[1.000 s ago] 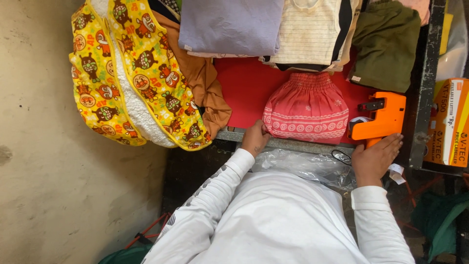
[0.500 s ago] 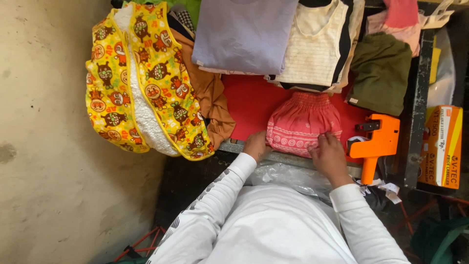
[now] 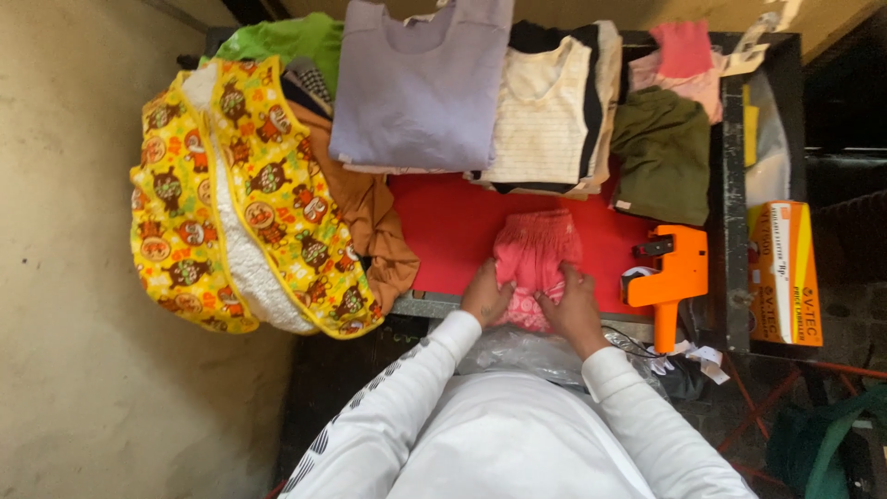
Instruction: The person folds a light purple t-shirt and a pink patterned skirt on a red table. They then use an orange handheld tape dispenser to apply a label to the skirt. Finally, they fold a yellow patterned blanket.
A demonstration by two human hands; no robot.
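Head view looked straight down on a red-topped table (image 3: 443, 240), whose left end was hidden under hanging clothes: a yellow patterned garment with white fleecy lining (image 3: 236, 199) drooped over the edge, and beside it a brown garment (image 3: 374, 222). Along the far side lay a lilac sweatshirt (image 3: 420, 88), a cream ribbed top (image 3: 545, 115) and an olive folded piece (image 3: 663, 152), each covering darker layers too buried to tell apart. At the near edge, mid-table, the pink gathered garment (image 3: 536, 259) lay bunched on the red surface. The left hand (image 3: 485, 296) and right hand (image 3: 573, 310) both pressed down on its lower part, fingers curled into the cloth; how firmly they pinched it could not be told, as the fingertips were sunk in the folds. Below the hands a clear plastic bag (image 3: 527, 351) was half covered by the white sleeves. To the right stood an orange handheld labelling gun (image 3: 673, 273), and past the table's dark rim an orange-and-yellow upright box (image 3: 783, 273) with print on its side, partly cut by the frame.
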